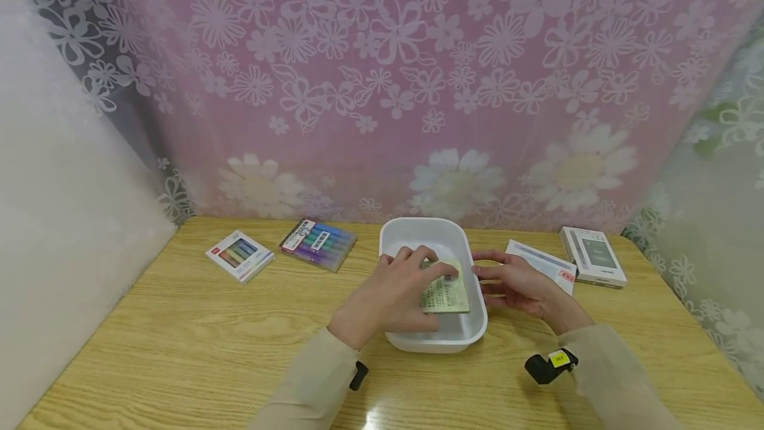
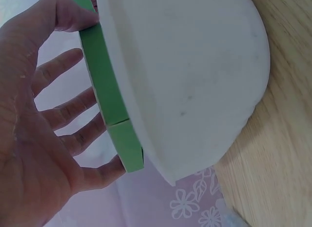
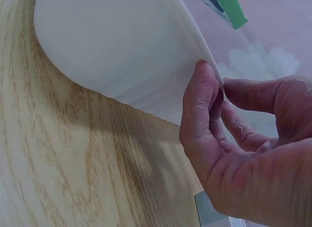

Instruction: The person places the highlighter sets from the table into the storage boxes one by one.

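Note:
A white plastic tub (image 1: 430, 340) stands on the wooden table in front of me. My left hand (image 1: 394, 294) reaches over it from the left and holds a flat, pale green printed box (image 1: 449, 297) between thumb and fingers. In the left wrist view the green side of the box (image 2: 105, 80) shows above the tub's rim, with the thumb (image 2: 73, 14) on its edge. On the tub's right side, my right hand (image 1: 522, 284) pinches the rim. The right wrist view has the thumb inside and the index finger (image 3: 200, 100) against the outer wall.
To the left lie a white box with coloured sticks pictured on it (image 1: 240, 256) and a clear case of coloured markers (image 1: 319, 244). Right of the tub are a flat white-and-blue packet (image 1: 540, 263) and a white box with a grey-green panel (image 1: 593, 256). A flowered curtain (image 1: 382, 85) hangs behind the table.

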A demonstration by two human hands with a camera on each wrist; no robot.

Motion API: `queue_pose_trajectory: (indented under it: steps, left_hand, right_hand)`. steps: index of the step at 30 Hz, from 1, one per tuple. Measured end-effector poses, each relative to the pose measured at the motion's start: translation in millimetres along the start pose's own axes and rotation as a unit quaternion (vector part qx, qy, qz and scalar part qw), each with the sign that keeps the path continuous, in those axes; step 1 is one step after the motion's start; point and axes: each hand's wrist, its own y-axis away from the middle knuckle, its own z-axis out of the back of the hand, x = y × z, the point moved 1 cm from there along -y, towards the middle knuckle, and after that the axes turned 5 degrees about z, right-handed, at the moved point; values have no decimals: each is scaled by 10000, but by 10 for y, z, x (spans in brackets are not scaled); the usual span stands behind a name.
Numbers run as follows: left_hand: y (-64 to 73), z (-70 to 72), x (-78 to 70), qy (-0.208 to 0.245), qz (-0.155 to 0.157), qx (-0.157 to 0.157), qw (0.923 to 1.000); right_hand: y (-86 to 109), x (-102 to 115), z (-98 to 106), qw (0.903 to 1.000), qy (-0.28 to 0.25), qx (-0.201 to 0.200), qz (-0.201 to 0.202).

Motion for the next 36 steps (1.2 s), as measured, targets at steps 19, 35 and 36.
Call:
queue_pose_trajectory:
  steps: [19,35,36]
  left_hand:
    - [-136,-342,38,9,244,890,9957]
    - [-198,-426,-8,-187,298,1223,9919]
    - [-200,-431,-9,-207,294,1232,9917]
  right_hand:
    - [1,2,-1,9999,81,-125,-18]
    - [5,1,2,9999,46,-101,-13]
    - [6,1,1,10000,35,-90,-11]
